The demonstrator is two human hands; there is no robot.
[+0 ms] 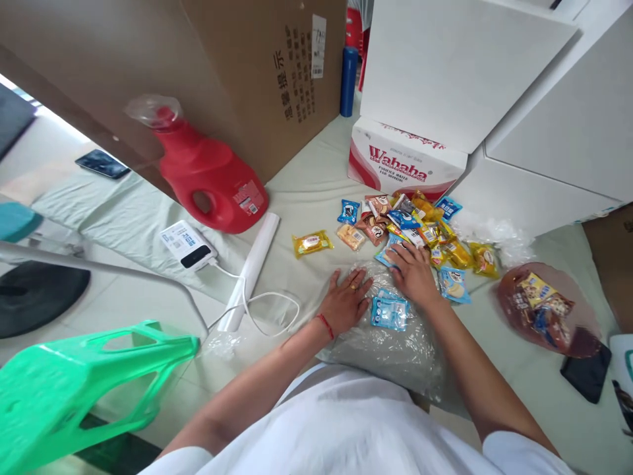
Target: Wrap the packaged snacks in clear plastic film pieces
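Observation:
My left hand (pixel 345 301) lies with its fingers spread on a large clear plastic bag (pixel 380 353) in front of my body. A small light-blue packet (pixel 390 313) rests on the bag between my hands. My right hand (pixel 416 276) reaches past the bag, fingers stretched out over the near edge of a pile of wrapped snacks (pixel 430 214). Its fingertips touch or cover a light-blue snack packet (pixel 388 251); a firm grip does not show. Another light-blue packet (pixel 453 285) lies right of that wrist. A yellow snack packet (pixel 312 243) sits apart, left of the pile.
Behind the pile stands a Wahaha carton (pixel 405 161). At right, a translucent reddish bowl (pixel 548 307) holds packets, beside a dark phone (pixel 588 371). On the left are a red detergent jug (pixel 212 175), a white roll (pixel 250 270), a cabled white device (pixel 188 244) and a green stool (pixel 84 376).

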